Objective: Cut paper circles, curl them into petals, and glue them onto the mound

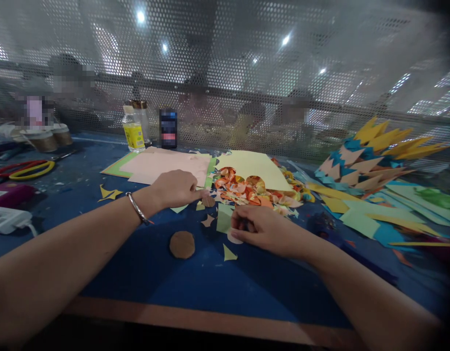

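My left hand (pixel 177 189) is closed, its fingers curled in and its tip at the edge of a small brownish disc (pixel 209 201). Whether that disc is pinched or only touched is hard to see. Thumb and fingers of my right hand (pixel 264 228) curl together low over the table, with a pale paper circle (pixel 235 238) at their tips. Behind it lies a light green paper square (pixel 224 218). Nearer to me a brown cardboard disc (pixel 182 244) rests flat, between both forearms. A heap of orange and yellow paper petals (pixel 248 186) spreads beyond the hands.
Pink sheets (pixel 169 168) and a pale yellow sheet (pixel 252 165) lie behind. At left are scissors (pixel 31 169) and a white charger (pixel 9 220). A bottle (pixel 134 134) and a phone (pixel 168 127) stand by the mesh. A spiky paper piece (pixel 360 165) and paper strips fill the right.
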Tool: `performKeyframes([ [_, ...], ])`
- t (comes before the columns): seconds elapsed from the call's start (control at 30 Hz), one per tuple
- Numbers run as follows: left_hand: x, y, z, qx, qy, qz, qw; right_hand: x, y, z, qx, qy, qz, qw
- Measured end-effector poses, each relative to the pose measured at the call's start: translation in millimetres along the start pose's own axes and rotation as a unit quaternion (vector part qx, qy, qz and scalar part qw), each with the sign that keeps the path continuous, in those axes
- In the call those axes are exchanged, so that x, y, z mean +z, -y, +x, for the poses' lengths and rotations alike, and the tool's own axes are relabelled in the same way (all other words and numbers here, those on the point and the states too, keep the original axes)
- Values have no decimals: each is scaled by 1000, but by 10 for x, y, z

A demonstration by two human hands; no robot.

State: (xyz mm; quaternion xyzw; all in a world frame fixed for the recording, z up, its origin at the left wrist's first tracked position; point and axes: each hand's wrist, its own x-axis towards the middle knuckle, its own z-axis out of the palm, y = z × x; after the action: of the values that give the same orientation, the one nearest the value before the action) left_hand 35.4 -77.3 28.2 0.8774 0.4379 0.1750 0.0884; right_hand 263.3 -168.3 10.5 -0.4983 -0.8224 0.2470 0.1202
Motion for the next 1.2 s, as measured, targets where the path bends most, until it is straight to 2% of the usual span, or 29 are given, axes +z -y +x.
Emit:
performKeyframes([
  [0.07, 25, -52, -9, 9, -18, -52, 998, -3, 20, 0, -7, -10, 16, 1000],
  [0.1, 49, -93, -17, 23, 5, -110, 994, -5, 32, -1, -9, -21, 20, 1000],
  [0.13, 79, -141, -28, 32, 51, -184, 981, -8, 44, -2, -10, -36, 20, 999],
  [0.23, 191, -299, -76, 45, 186, -390, 901, -12, 63, -5, -6, -79, 16, 997],
  [0.3, 255, -389, -109, 60, 202, -464, 860, -9, 54, -5, -5, -97, 23, 995],
  [0.37, 291, -448, -130, 64, 186, -501, 843, -3, 33, -2, -9, -113, 35, 993],
  [0.57, 257, -449, -110, 8, 166, -525, 835, 5, 19, -4, 1, -167, 96, 981],
  [0.7, 220, -438, -89, -61, 151, -566, 808, -15, 55, -27, -33, -206, 45, 977],
  [0.8, 215, -444, -82, -93, 129, -577, 801, -19, 49, -36, -69, -205, 7, 976],
  [1.0, 212, -433, -78, -113, 128, -565, 807, -10, 12, -26, -131, -210, -17, 969],
  [1.2, 248, -425, -87, -83, 105, -551, 824, -21, 34, -24, -104, -215, -18, 971],
])
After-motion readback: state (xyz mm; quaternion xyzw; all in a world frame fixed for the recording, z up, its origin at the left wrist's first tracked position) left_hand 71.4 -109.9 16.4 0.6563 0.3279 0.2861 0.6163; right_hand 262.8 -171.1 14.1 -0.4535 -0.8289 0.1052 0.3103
